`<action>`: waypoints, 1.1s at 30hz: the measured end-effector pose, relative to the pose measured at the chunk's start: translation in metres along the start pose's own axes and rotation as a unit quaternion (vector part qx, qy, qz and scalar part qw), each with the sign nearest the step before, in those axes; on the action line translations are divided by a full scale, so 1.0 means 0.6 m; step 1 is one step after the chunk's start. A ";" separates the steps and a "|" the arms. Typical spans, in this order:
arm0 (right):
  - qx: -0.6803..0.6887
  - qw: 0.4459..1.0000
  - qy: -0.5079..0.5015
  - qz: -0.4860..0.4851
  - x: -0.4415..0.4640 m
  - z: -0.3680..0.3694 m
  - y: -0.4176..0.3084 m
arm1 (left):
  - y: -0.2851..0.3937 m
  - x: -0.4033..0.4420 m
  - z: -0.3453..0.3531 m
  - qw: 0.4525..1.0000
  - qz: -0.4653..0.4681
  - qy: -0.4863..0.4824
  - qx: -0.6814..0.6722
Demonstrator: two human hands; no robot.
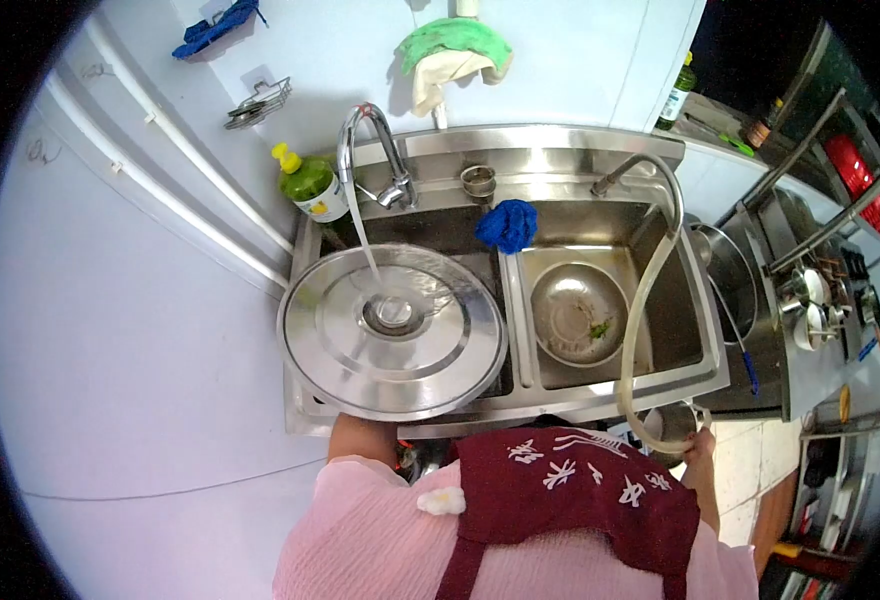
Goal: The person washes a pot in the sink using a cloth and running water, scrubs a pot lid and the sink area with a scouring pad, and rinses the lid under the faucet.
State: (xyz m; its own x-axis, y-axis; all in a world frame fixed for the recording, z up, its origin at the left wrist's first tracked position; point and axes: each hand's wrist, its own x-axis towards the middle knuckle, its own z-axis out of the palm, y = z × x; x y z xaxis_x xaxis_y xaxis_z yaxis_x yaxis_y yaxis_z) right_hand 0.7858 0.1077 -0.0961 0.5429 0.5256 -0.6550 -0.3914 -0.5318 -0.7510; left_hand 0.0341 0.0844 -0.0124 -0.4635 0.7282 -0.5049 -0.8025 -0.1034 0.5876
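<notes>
A large round steel lid [330, 345] lies over the left basin, and water from the curved faucet [396, 160] runs onto its centre knob. My left forearm reaches under the lid's near edge, and the hand is hidden beneath it. At the right, below the sink's front edge, my right hand [700, 445] is beside a metal pot [668, 424] and the lower end of a pale hose [635, 330]; what its fingers hold is too small to make out. The hose hangs from the right faucet [650, 165]. In the right basin sits a steel bowl [565, 310] with green scraps.
A blue cloth [507, 226] lies on the divider between the basins. Behind the lid stands a green soap bottle [310, 185]. A small strainer cup [478, 181] rests on the back ledge. To the right are a large pot [735, 280] and a counter with bowls [812, 325].
</notes>
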 end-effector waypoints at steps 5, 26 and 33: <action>0.008 1.000 0.011 -0.006 -0.028 0.006 -0.009 | -0.028 0.012 0.002 1.000 -0.007 0.013 -0.018; 0.001 0.996 0.083 0.011 -0.045 0.025 -0.018 | -0.019 0.058 -0.056 0.997 0.025 0.022 -0.063; -0.034 0.999 0.030 -0.015 -0.003 0.011 0.000 | 0.063 0.048 -0.145 0.996 0.010 0.089 -0.025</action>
State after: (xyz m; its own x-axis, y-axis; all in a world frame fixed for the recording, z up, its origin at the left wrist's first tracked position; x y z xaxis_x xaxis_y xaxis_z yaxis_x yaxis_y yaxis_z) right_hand 0.7798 0.1114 -0.0953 0.5982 0.5027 -0.6240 -0.3228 -0.5615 -0.7619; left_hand -0.0424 0.0425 -0.0598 -0.5349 0.5947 -0.6001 -0.8082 -0.1530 0.5687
